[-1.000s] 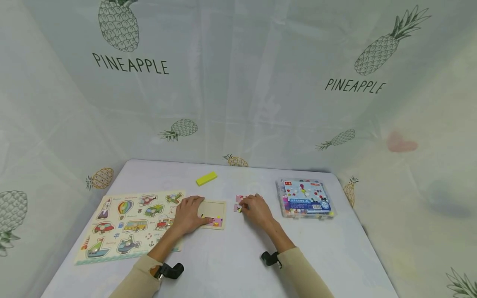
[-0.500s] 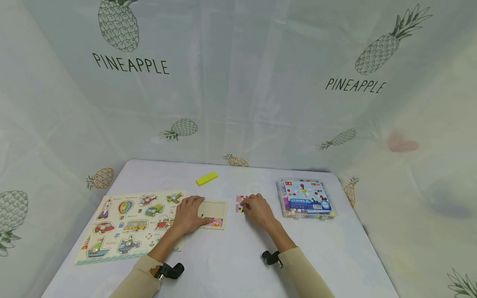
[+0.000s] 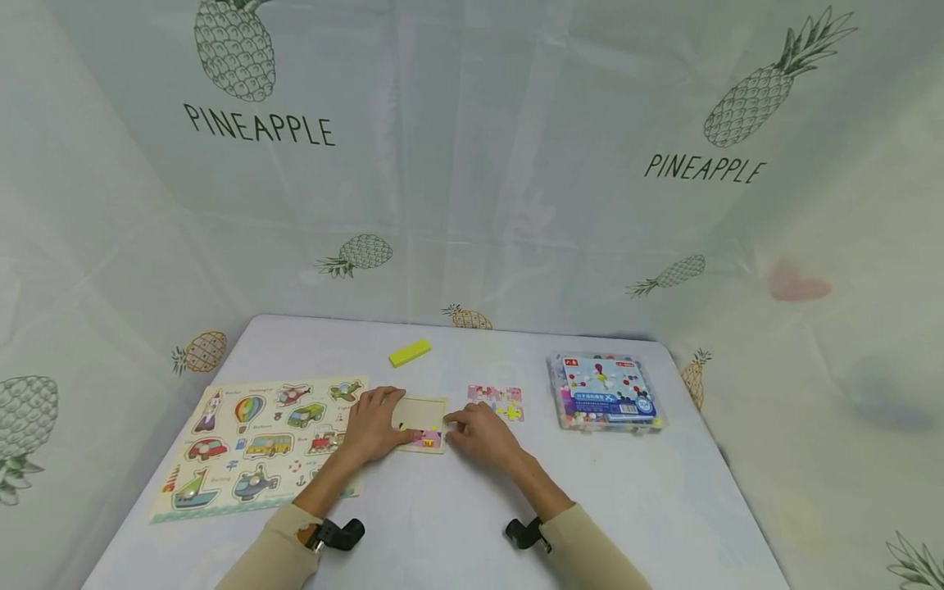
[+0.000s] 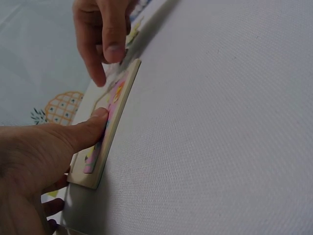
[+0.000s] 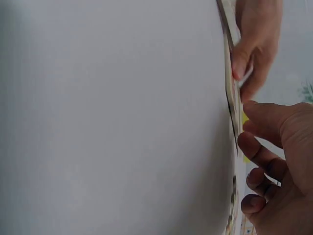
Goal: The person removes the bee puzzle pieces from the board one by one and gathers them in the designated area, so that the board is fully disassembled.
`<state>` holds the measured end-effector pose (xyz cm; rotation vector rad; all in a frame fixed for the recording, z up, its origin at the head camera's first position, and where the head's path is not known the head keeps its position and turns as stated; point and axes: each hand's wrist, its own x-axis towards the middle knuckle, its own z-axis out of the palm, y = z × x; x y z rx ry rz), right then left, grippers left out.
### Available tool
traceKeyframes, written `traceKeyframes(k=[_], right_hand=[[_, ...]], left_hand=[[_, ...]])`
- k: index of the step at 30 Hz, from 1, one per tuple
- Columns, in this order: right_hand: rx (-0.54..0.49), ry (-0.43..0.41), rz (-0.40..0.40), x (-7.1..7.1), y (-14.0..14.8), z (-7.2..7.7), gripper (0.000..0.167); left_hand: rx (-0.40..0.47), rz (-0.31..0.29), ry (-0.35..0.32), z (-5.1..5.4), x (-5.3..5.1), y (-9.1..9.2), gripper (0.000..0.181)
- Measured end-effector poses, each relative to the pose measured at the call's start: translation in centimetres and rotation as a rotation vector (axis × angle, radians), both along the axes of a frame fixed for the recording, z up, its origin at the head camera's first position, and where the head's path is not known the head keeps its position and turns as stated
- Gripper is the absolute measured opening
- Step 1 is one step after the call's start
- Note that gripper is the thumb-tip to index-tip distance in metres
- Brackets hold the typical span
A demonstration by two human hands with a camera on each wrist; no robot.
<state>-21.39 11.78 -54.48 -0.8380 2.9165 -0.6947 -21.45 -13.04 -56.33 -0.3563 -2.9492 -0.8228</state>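
Observation:
A small wooden puzzle tray (image 3: 418, 410) lies on the table, with pink-and-yellow jigsaw pieces (image 3: 428, 442) along its near side. My left hand (image 3: 371, 426) grips the tray from the left, its thumb (image 4: 90, 129) resting on the pieces. At the right edge of the tray is my right hand (image 3: 483, 437). Its thumb and index finger are spread apart, and no piece shows between them in the left wrist view. Just beyond the right hand sit several loose jigsaw pieces (image 3: 514, 410), pink and yellow, partly covered by it.
To the left lies a large vehicle peg puzzle board (image 3: 173, 447), its right part beneath my left forearm. A yellow block (image 3: 409, 353) is toward the back. A clear box of colourful molecule-model parts (image 3: 606, 393) stands at the right.
The right hand has left the loose pieces and come leftward and nearer to the tray's right edge, uncovering more pieces. My left hand keeps its hold on the tray.

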Motion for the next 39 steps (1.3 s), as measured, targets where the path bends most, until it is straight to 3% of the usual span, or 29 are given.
traceKeyframes(k=[7,15,20,28,35,39], right_hand=[[0.016,-0.017,0.059,1.1,-1.4,-0.2,0.029],[-0.008,0.006,0.031,0.9,-2.2,-0.7,0.031],[-0.029,-0.035,0.017,0.8,-2.5,-1.0,0.03],[-0.155,-0.095,-0.028,0.9,-2.5,-0.5,0.023],[-0.169,-0.104,-0.052,0.8,-2.6,-0.4,0.019],[-0.211,-0.127,-0.054,0.9,-2.5,-0.5,0.016]], left_hand=[[0.0,0.002,0.002,0.4,0.0,0.1,0.084],[-0.02,0.013,-0.009,0.2,-0.1,0.0,0.085],[-0.024,0.01,-0.003,0.0,0.0,-0.1,0.085],[-0.018,-0.001,0.032,-0.4,0.1,-0.1,0.086],[-0.024,0.001,-0.004,-0.4,-0.1,0.0,0.087],[-0.025,0.001,0.015,-0.3,-0.1,0.0,0.085]])
